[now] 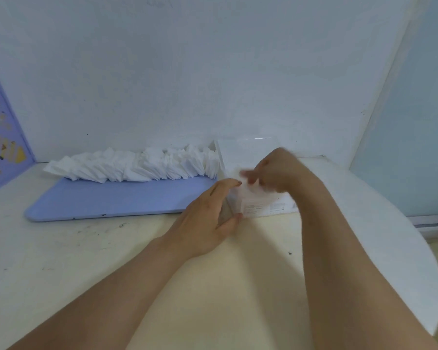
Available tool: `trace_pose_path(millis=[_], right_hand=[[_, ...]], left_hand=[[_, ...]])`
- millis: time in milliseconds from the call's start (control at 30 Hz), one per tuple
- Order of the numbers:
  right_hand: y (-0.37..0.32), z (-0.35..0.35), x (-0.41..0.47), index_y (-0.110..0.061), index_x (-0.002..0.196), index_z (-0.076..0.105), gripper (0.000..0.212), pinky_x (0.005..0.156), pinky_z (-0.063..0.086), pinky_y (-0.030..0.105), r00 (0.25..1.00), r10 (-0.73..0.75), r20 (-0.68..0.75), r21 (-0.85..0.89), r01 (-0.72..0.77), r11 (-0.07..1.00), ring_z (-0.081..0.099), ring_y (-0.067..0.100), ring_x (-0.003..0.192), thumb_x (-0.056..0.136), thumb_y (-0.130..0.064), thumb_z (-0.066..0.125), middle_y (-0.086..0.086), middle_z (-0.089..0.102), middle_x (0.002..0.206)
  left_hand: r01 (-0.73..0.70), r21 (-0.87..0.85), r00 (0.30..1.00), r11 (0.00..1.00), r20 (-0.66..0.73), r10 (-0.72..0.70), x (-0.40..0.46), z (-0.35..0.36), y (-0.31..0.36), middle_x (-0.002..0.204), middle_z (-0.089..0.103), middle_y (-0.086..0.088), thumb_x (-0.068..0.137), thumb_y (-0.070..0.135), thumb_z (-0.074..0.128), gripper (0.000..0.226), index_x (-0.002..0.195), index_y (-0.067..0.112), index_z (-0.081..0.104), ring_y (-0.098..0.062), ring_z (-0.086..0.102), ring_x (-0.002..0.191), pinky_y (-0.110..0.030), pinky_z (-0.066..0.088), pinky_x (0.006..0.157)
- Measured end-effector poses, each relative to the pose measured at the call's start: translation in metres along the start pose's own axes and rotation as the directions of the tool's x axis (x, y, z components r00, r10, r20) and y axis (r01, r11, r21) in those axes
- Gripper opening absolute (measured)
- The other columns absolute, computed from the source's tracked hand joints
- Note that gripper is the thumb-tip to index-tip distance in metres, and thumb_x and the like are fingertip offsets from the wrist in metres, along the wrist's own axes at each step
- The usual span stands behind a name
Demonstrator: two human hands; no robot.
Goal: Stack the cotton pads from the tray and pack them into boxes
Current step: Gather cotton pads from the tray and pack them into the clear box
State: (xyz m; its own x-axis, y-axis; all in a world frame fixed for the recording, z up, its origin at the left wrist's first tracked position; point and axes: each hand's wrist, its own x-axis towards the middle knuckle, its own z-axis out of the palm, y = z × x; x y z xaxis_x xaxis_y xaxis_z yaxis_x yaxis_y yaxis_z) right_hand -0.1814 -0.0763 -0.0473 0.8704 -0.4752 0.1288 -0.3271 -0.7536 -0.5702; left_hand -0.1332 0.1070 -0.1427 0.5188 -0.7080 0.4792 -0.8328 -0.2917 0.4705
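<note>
Box (258, 203), white, on table (111, 261) at right end of blue tray (116, 198): left hand (210, 218) grips its near corner to steady it, right hand (271, 173), blurred, fingers curled over its top, grasp unclear; pads (137, 165) in 1 row along tray's far edge.

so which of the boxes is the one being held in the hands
The small white box at the tray's right end: the left hand grips its side and the right hand is over its top. The taller box behind stands untouched.
</note>
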Motion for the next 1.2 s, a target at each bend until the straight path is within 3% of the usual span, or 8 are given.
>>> trace_pose_path(millis=[100,200,300,600,700,867,1033,1200], right_hand=[[0.036,-0.021,0.010,-0.006,0.109,0.075,0.042,0.086,0.049,0.034,0.928,0.094,-0.359,0.149,-0.042,0.988,0.065,0.028,0.102,0.097,-0.043,0.059,0.014,0.073,0.113],[0.069,-0.020,0.014,-0.013,0.151,0.042,0.074,0.117,0.032,0.042,0.989,0.097,-0.115,0.132,-0.082,0.988,0.041,0.029,0.143,0.098,-0.065,0.041,0.009,0.043,0.157],[0.086,-0.013,0.011,-0.018,0.151,0.043,0.084,0.119,0.028,0.039,0.994,0.002,0.112,0.268,-0.032,0.963,0.042,0.018,0.139,0.093,-0.077,0.032,-0.008,0.044,0.150],[0.103,-0.010,0.010,-0.022,0.160,0.025,0.074,0.125,0.016,0.035,0.984,-0.108,0.142,0.325,0.056,0.944,0.023,0.013,0.152,0.100,-0.064,0.033,-0.007,0.025,0.165],[0.102,-0.010,0.018,-0.022,0.149,0.045,0.060,0.114,0.038,0.037,0.995,0.100,-0.015,0.665,-0.065,0.744,0.045,0.018,0.140,0.102,-0.058,0.038,-0.003,0.045,0.154],[0.104,-0.006,0.018,-0.007,0.108,0.069,0.033,0.080,0.054,0.037,0.924,0.316,0.216,0.929,-0.294,0.225,0.069,0.029,0.081,0.093,-0.017,0.041,0.010,0.075,0.092],[0.105,0.001,0.023,-0.012,0.074,0.062,0.021,0.062,0.043,0.030,0.934,0.343,0.101,0.867,-0.252,0.430,0.056,0.022,0.061,0.094,-0.016,0.057,0.004,0.061,0.067],[0.099,-0.008,0.015,-0.016,0.086,0.054,0.027,0.049,0.037,0.020,0.990,0.140,-0.025,0.510,-0.108,0.854,0.044,0.011,0.058,0.105,-0.035,0.047,-0.001,0.050,0.077]], left_hand=[[0.061,-0.117,0.997,0.991,-0.036,-0.065,0.001,0.000,0.004,0.155,0.032,0.019,0.095,0.055,0.056,0.067,0.151,0.035,0.028,0.004,0.032,0.139,-0.015,0.027,0.108],[0.166,-0.171,0.981,0.971,-0.070,-0.180,0.016,-0.005,0.009,0.165,0.012,0.019,0.088,0.068,0.042,0.080,0.157,0.036,0.020,0.001,0.009,0.151,-0.023,0.014,0.118],[0.245,-0.084,0.968,0.966,0.081,-0.238,0.040,0.002,0.021,0.167,-0.001,0.020,0.090,0.072,0.033,0.082,0.160,0.032,0.018,0.001,-0.008,0.152,-0.027,0.003,0.120],[0.238,0.317,0.888,0.918,0.312,-0.338,0.082,0.008,0.028,0.170,-0.001,0.003,0.106,0.055,0.016,0.065,0.162,0.024,0.006,-0.013,-0.007,0.155,-0.034,0.001,0.124],[0.379,-0.088,0.918,0.921,0.165,-0.361,0.078,0.016,0.026,0.169,0.006,0.010,0.106,0.052,0.027,0.065,0.162,0.028,0.006,-0.010,0.003,0.155,-0.031,0.005,0.125],[0.415,-0.630,0.810,0.657,-0.074,-0.582,0.068,0.032,0.033,0.165,0.021,0.012,0.109,0.037,0.033,0.054,0.160,0.026,0.021,-0.007,0.021,0.150,-0.018,0.015,0.111],[0.394,-0.687,0.818,0.610,-0.039,-0.574,0.071,0.037,0.037,0.165,0.019,0.015,0.109,0.043,0.027,0.054,0.160,0.028,0.018,-0.004,0.020,0.150,-0.015,0.012,0.110],[0.415,-0.752,0.778,0.512,0.002,-0.628,0.076,0.027,0.030,0.158,0.037,-0.002,0.098,0.065,0.034,0.067,0.152,0.027,0.035,-0.021,0.036,0.146,-0.046,0.027,0.121]])
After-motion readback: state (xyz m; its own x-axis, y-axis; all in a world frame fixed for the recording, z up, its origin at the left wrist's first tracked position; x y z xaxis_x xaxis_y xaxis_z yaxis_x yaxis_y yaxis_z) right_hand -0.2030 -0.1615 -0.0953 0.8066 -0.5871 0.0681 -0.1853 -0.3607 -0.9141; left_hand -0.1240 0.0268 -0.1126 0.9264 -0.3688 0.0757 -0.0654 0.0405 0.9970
